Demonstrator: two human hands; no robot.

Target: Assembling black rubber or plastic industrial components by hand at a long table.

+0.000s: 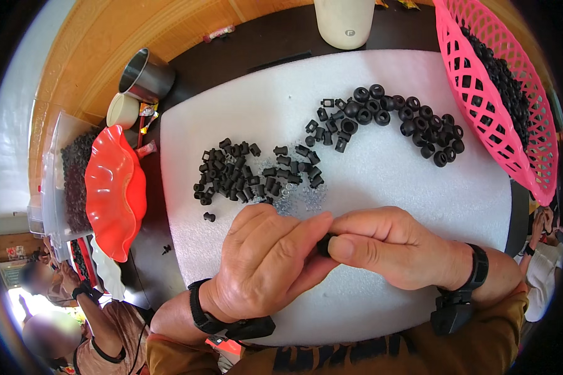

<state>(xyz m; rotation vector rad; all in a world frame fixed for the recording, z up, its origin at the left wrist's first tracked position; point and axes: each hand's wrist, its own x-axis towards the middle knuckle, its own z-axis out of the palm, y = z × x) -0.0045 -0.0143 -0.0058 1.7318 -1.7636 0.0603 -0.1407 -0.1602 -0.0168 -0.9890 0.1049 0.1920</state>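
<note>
My left hand (263, 256) and my right hand (394, 247) meet at the front middle of the white foam sheet (381, 312). Between their fingertips they pinch a small black part (323, 245), mostly covered by the fingers. Just beyond my left hand lies a heap of small black spool-shaped pieces (228, 172). Beside it, tiny clear pieces (294, 199) are scattered, partly behind my hands. Farther back to the right are black round hollow caps (381, 117) and several small black pieces with square openings (327, 103).
A pink lattice basket (481, 106) full of black parts stands at the far right. At left are a red wavy-edged dish (116, 194), a clear bin (56, 187) and a metal cup (147, 75). A white container (344, 25) stands at the back. Other people sit at both sides.
</note>
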